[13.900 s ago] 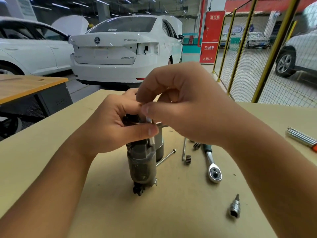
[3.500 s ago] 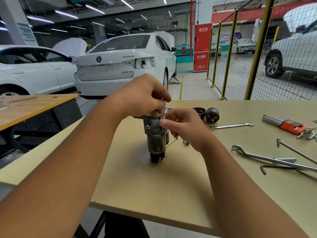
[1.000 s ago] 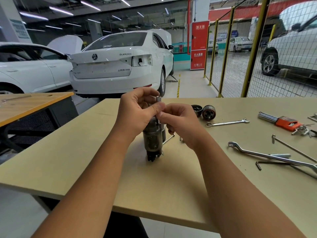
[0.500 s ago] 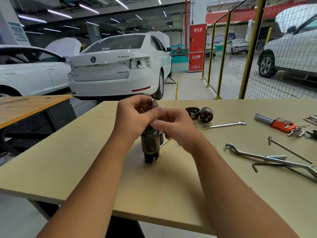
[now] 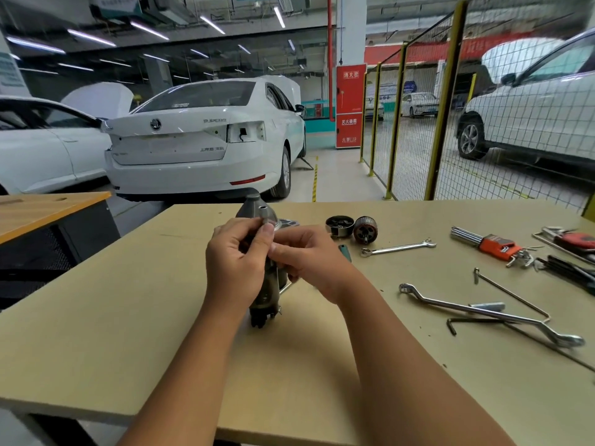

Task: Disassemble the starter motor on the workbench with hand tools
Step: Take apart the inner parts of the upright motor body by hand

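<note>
- Both hands are on the starter motor (image 5: pixel 267 284), which stands upright on its end on the workbench (image 5: pixel 128 317), about mid-width and nearer the far edge than the near one.
- My left hand (image 5: pixel 238 262) is wrapped round the upper body, thumb up by the top.
- My right hand (image 5: pixel 309 259) has its fingers curled in against the top of the motor from the other side; can't tell what exactly they're pinching, it's hidden.
- Grey nose housing (image 5: pixel 257 209) sticks up above my fingers.
- Toward the far edge, right of the motor: a round end cap (image 5: pixel 339 224) and the armature (image 5: pixel 365 229), just beside each other.
- Combination wrench (image 5: pixel 399 247) lies near those.
- Over by the right edge: orange hex key set (image 5: pixel 492 244), and a long offset ring spanner (image 5: pixel 483 312) closer to me.
</note>
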The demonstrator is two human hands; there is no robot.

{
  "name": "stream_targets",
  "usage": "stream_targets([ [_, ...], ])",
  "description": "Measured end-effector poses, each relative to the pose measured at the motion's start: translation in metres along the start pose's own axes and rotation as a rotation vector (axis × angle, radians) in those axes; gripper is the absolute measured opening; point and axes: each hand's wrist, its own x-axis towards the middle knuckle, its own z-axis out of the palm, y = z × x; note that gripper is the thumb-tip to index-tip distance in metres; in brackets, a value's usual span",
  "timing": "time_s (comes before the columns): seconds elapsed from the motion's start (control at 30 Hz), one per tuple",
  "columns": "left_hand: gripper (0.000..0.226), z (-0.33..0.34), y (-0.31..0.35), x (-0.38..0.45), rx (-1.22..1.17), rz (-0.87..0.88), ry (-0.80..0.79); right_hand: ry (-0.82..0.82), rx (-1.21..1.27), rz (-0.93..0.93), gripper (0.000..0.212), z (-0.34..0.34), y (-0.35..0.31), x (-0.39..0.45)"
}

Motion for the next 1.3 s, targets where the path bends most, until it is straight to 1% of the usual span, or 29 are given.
stream_targets([
  [0.03,0.0,0.001,-0.002,0.0,-0.014,-0.01,0.016,0.02,-0.002,-0.003,0.015,0.001,-0.001,0.0],
  [0.13,0.013,0.005,-0.004,-0.004,-0.079,-0.051,0.112,0.124,-0.012,-0.036,0.003,0.003,0.002,-0.001],
  [0.2,0.013,0.009,-0.003,-0.007,-0.155,-0.086,0.14,0.15,-0.023,-0.031,0.005,0.003,0.004,-0.001],
  [0.27,0.009,0.01,-0.006,-0.01,-0.211,-0.11,0.12,0.134,-0.025,-0.015,0.009,0.002,0.005,-0.002],
  [0.37,0.013,0.009,-0.008,-0.012,-0.169,-0.073,0.067,0.126,-0.015,0.012,0.016,-0.001,0.004,-0.003],
  [0.43,0.015,0.009,-0.007,-0.012,-0.119,-0.053,0.053,0.1,-0.017,0.031,0.015,-0.003,0.003,-0.004],
  [0.53,0.013,0.01,-0.004,-0.01,-0.016,-0.012,0.053,0.039,-0.018,0.028,0.017,-0.003,0.001,-0.004],
  [0.6,0.011,0.011,-0.003,-0.01,-0.001,0.01,0.071,0.03,-0.023,0.031,0.019,-0.001,0.0,-0.004],
  [0.7,0.006,0.011,-0.003,-0.01,-0.052,0.003,0.122,0.069,-0.041,0.047,0.018,0.003,0.001,-0.003],
  [0.8,0.01,0.01,-0.005,-0.011,-0.077,-0.035,0.151,0.15,-0.03,0.05,0.019,0.001,0.005,-0.003],
  [0.87,0.016,0.009,-0.007,-0.012,-0.078,-0.067,0.161,0.152,-0.035,0.042,0.021,0.0,0.007,-0.004],
  [0.93,0.015,0.009,-0.011,-0.012,-0.081,-0.087,0.167,0.146,-0.042,0.04,0.023,0.0,0.007,-0.004],
  [1.03,0.017,0.005,-0.011,-0.012,-0.146,-0.108,0.135,0.143,-0.038,0.056,0.02,0.002,0.006,-0.006],
  [1.13,0.027,0.002,-0.006,-0.01,-0.131,-0.075,0.071,0.123,-0.023,0.057,0.014,0.002,0.006,-0.009],
  [1.2,0.028,0.002,-0.004,-0.009,-0.087,-0.029,0.012,0.127,-0.01,0.052,0.02,0.003,0.006,-0.01],
  [1.27,0.026,0.002,-0.006,-0.007,-0.018,0.01,-0.018,0.15,-0.009,0.046,0.026,0.006,0.007,-0.012],
  [1.3,0.026,0.002,-0.008,-0.006,0.005,0.015,-0.023,0.169,-0.015,0.04,0.026,0.007,0.009,-0.012],
])
